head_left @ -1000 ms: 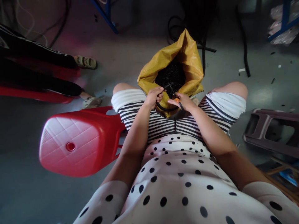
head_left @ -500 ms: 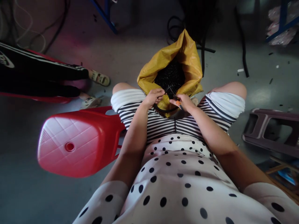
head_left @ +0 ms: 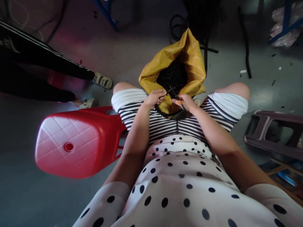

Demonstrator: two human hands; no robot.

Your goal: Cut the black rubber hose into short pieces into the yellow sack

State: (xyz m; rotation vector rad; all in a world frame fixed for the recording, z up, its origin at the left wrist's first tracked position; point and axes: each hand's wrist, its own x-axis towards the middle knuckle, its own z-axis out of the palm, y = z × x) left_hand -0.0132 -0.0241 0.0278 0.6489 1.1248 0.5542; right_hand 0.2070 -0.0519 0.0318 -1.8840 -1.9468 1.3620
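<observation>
Between my knees stands a yellow sack [head_left: 153, 71], its mouth spread wide, with many small black pieces [head_left: 172, 75] inside. At the sack's near rim my left hand [head_left: 155, 98] is closed in a pinch on a thin black piece, too small to make out fully. Just to the right, my right hand [head_left: 186, 102] is wrapped round scissors [head_left: 181, 104] with orange and black handles. Their dark blades point up and left over the sack's opening, close to my left fingertips.
A red plastic stool [head_left: 71, 145] stands at my left, and a brown stool [head_left: 274, 129] at my right. Beyond the red stool are a co-worker's legs [head_left: 59, 69]. Black tubing [head_left: 245, 44] and scraps lie on the floor beyond the sack.
The co-worker's legs at the left have shifted, and less of the red seat beneath them shows. My hands and the scissors stay in almost the same place.
</observation>
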